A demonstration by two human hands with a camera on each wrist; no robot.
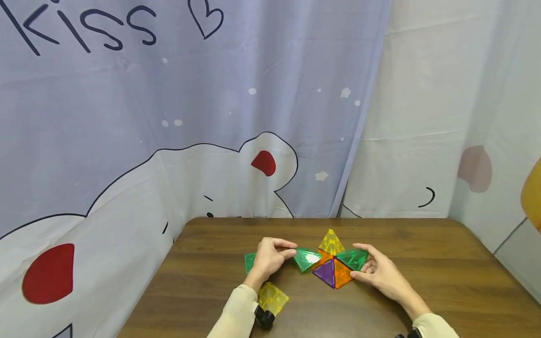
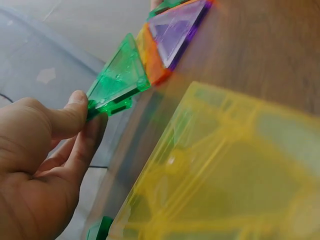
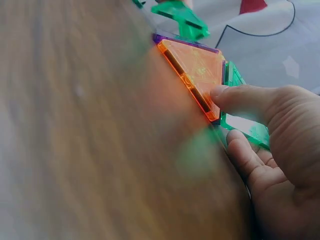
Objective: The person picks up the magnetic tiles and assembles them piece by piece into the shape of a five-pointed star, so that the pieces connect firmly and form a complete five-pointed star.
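Between thumb and fingers, my left hand pinches a green triangular magnetic tile piece by one corner, its far end close to the joined tiles. That cluster holds a purple tile, an orange tile, a green tile and a pointed yellow piece at the back. My right hand grips the cluster's right side, thumb on the orange tile and fingers by the green tile. Whether the left piece touches the cluster I cannot tell.
A yellow tile piece lies by my left wrist and fills much of the left wrist view. Another green tile is partly hidden behind my left hand. The brown wooden table ends at a printed curtain.
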